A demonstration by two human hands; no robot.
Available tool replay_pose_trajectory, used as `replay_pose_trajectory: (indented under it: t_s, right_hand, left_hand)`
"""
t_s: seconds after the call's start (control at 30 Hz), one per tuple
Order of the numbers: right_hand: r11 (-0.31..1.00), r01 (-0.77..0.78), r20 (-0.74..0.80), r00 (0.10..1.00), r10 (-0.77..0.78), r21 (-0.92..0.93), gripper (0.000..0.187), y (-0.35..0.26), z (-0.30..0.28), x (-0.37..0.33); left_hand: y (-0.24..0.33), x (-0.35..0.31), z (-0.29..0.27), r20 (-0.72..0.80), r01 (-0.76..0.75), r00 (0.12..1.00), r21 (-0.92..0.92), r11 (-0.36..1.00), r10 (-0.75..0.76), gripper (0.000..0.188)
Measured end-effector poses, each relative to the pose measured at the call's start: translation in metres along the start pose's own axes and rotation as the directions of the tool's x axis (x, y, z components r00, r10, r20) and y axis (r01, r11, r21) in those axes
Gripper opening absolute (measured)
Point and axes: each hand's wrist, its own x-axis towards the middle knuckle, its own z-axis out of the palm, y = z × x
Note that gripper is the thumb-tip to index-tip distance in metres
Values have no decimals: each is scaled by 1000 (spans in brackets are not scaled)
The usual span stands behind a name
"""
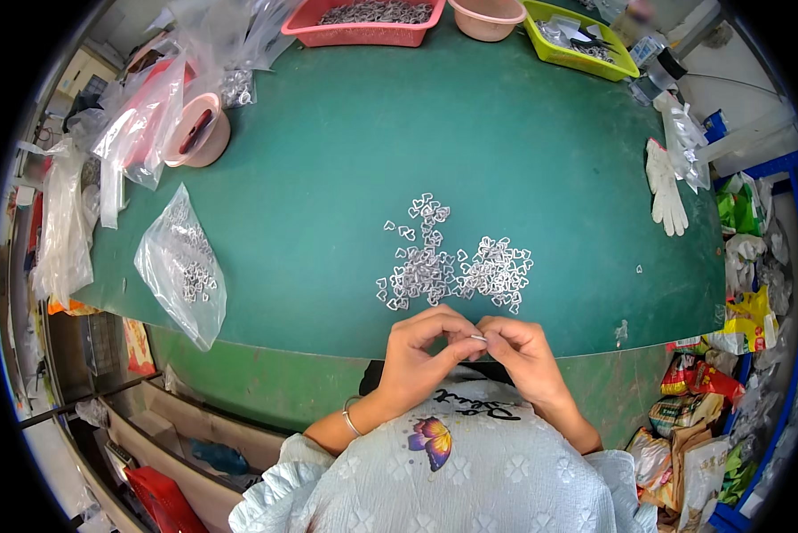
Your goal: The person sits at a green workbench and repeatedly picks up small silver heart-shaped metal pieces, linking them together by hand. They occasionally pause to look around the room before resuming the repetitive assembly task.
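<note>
At the near edge of the green table (328,178), my left hand (427,345) and my right hand (525,355) meet, thumbs and fingertips pinched together. Between them shows a small silvery metal piece (478,337), seen edge-on, so its outline is hard to make out. Just beyond my fingers lie two loose heaps of open, heart-shaped metal rings: a left heap (423,274) and a right heap (498,271), nearly touching. A few more heart rings (429,210) trail away from the left heap toward the far side.
To the left lies a clear plastic bag (184,266) holding small metal pieces. Beyond it stands a pink bowl (211,147). A red tray (355,35) of metal parts, another pink bowl (488,27) and a yellow-green tray (586,64) line the far edge. A white glove (666,191) rests at right.
</note>
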Motion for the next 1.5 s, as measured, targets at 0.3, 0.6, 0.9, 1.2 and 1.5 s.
replay_pose_trajectory:
  t_s: [0.3, 0.6, 0.9, 1.2, 1.5]
  right_hand:
    - [984, 81, -174, 979, -108, -156, 13, 1, 0, -5]
    - [999, 18, -204, 979, -25, -37, 5, 0, 2, -5]
    - [601, 99, -283, 814, -507, -793, 10, 22, -37, 34]
    - [332, 129, -107, 787, -607, -934, 12, 38, -45, 47]
    - [1000, 6, -291, 956, -15, -30, 7, 40, -15, 13]
  left_hand:
    - [5, 0, 0, 10, 218, 976, -129, 967, -218, 10]
    - [2, 4, 9, 9, 245, 968, -265, 933, -251, 13]
    - [-30, 2, -11, 23, 382, 916, -359, 852, -401, 9]
    - [-40, 3, -11, 1, 311, 919, -618, 723, -394, 13]
    - [-42, 4, 0, -36, 223, 972, -201, 954, -234, 16]
